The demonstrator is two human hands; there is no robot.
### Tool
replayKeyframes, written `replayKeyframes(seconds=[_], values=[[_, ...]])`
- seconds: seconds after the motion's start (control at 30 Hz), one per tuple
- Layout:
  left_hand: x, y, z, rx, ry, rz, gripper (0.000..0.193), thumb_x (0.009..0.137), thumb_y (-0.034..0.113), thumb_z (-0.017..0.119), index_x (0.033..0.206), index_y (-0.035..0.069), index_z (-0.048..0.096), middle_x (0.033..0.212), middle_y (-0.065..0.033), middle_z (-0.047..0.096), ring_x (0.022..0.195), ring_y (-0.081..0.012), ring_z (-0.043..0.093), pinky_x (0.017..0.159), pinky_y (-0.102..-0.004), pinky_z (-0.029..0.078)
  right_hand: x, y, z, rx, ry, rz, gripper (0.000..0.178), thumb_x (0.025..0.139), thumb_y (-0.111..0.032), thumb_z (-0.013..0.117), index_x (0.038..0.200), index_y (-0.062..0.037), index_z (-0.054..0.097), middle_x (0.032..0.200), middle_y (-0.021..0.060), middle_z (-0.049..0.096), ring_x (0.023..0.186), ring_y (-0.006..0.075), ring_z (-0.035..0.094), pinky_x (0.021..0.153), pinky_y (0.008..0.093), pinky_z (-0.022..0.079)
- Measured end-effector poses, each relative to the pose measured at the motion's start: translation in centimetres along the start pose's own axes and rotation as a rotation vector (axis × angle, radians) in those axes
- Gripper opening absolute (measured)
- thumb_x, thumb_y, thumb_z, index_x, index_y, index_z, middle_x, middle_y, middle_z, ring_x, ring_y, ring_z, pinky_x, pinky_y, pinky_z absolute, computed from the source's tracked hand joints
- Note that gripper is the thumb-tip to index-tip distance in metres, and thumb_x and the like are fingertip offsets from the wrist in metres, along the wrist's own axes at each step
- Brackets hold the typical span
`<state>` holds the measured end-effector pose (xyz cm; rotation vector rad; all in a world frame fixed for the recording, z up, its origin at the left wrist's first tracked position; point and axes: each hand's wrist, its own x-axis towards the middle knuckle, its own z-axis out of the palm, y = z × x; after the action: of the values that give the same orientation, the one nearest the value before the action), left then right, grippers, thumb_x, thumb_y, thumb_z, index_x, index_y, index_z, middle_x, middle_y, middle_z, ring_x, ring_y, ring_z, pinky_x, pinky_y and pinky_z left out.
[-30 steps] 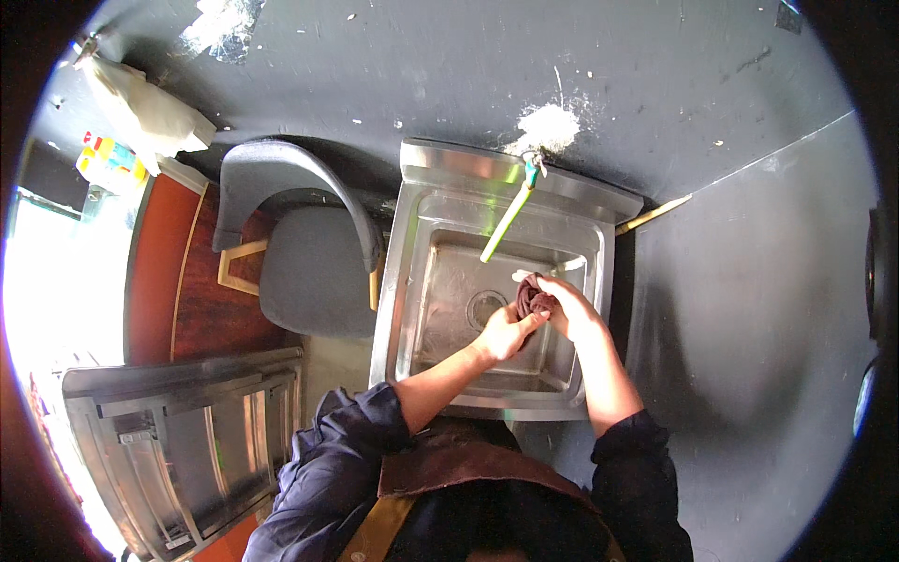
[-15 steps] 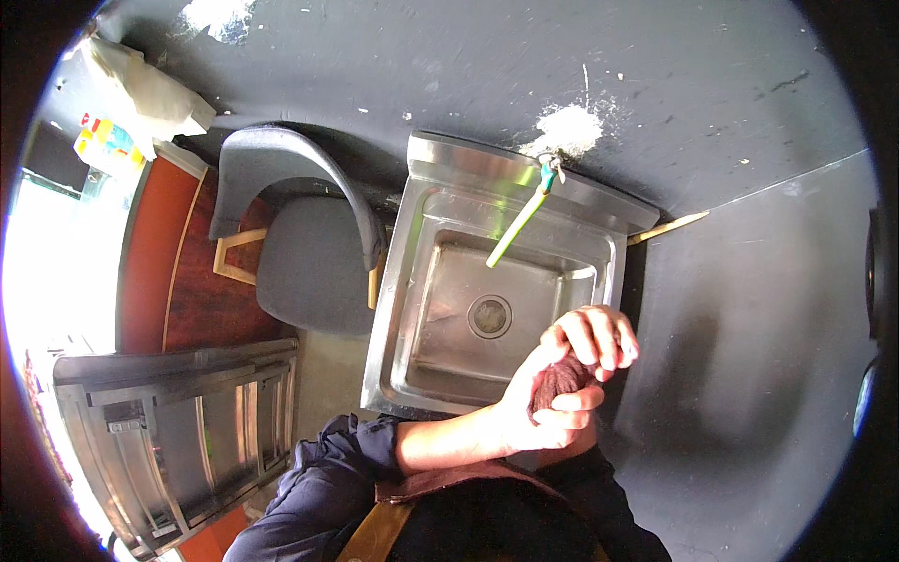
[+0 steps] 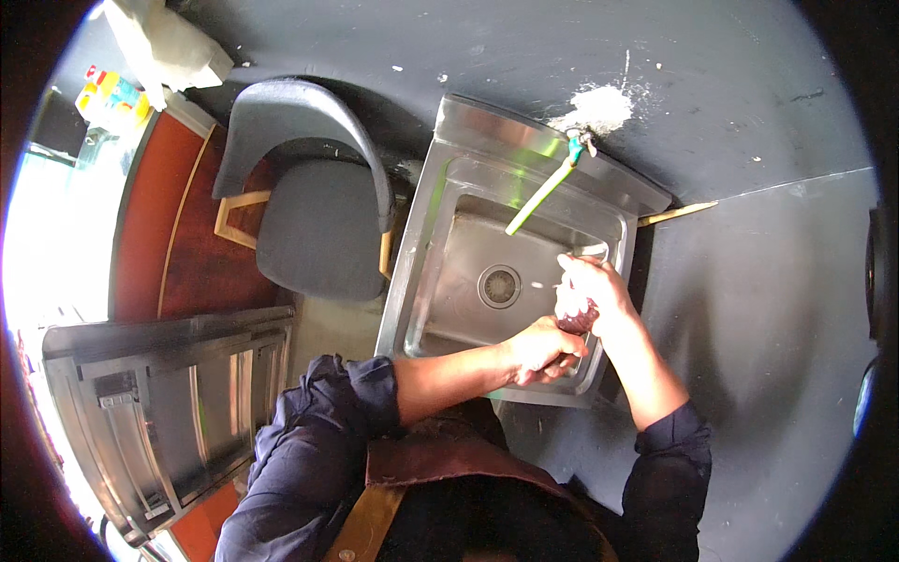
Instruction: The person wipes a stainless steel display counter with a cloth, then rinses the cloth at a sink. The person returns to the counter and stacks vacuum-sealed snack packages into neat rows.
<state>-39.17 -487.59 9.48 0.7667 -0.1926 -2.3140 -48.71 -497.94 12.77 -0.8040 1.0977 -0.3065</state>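
Over the right part of the steel sink [image 3: 398, 328], a bunched dark maroon cloth [image 3: 579, 321] shows between my two hands. My left hand [image 3: 543, 351] is closed around its near end, with the forearm stretched across from the left. Just beyond it, my right hand [image 3: 592, 288] grips the upper part of the cloth, its fingers wrapped and partly hiding it. Most of the cloth is covered by the hands. From the tap [image 3: 579, 140] on the wall, a green hose [image 3: 541, 199] hangs over the basin. Behind the left hand lies the round drain [image 3: 500, 286].
A grey chair [image 3: 323, 229] stands close to the sink's left side. A folded metal frame or table [image 3: 178, 412] leans at the lower left. The dark grey wall [image 3: 749, 300] rises on the right, with a thin wooden strip [image 3: 679, 214] at the sink's back corner.
Both hands have moved from near my body to farther over the basin. The right forearm, hidden before, now shows. My hands have shifted from cupping the cloth together to gripping it one beyond the other.
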Motion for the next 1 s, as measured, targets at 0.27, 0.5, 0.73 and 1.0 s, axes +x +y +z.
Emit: replayKeyframes(seconds=[0.27, 0.5, 0.73, 1.0], values=[[5.6, -4.6, -4.7, 0.664, 0.469, 0.382, 0.022, 0.069, 0.017, 0.066, 0.073, -0.005, 0.063, 0.064, -0.0142, 0.062, 0.06, -0.021, 0.06, 0.058, -0.0355, 0.048, 3.7, 4.4, 1.0, -0.423, 0.223, -0.099, 0.021, 0.083, -0.013, 0.064, 0.066, -0.0038, 0.056, 0.048, 0.0008, 0.047, 0.036, 0.0118, 0.045, 0.034, 0.029, 0.037], [11.3, -9.2, -9.4, 0.935, 0.595, 0.405, 0.037, 0.08, 0.032, 0.058, 0.088, -0.002, 0.066, 0.088, -0.0246, 0.066, 0.09, -0.037, 0.064, 0.079, -0.0433, 0.05, 8.3, 10.9, -0.6, -1.09, 0.367, -0.32, 0.022, 0.08, -0.019, 0.064, 0.068, 0.0006, 0.062, 0.054, 0.0107, 0.056, 0.045, 0.0183, 0.052, 0.045, 0.0361, 0.043], [9.6, -9.9, -11.1, 0.922, 0.654, 0.413, 0.035, 0.078, 0.032, 0.059, 0.092, 0.002, 0.066, 0.093, -0.023, 0.066, 0.093, -0.0369, 0.063, 0.083, -0.0436, 0.049, 9.2, 13.0, 1.9, -1.429, 0.366, -0.236, 0.027, 0.079, -0.025, 0.059, 0.072, 0.0001, 0.066, 0.071, 0.0167, 0.065, 0.068, 0.0311, 0.064, 0.061, 0.0409, 0.05], [3.1, 0.2, -6.6, 0.911, 0.559, 0.785, 0.077, 0.05, 0.056, 0.087, 0.086, -0.001, 0.051, 0.076, -0.0119, 0.059, 0.068, -0.0225, 0.059, 0.064, -0.0351, 0.05, 1.0, 3.2, 0.6, 0.18, 0.097, -0.373, 0.004, 0.086, -0.009, 0.061, 0.083, -0.0066, 0.063, 0.081, 0.01, 0.065, 0.07, 0.0173, 0.062, 0.058, 0.0299, 0.051]])
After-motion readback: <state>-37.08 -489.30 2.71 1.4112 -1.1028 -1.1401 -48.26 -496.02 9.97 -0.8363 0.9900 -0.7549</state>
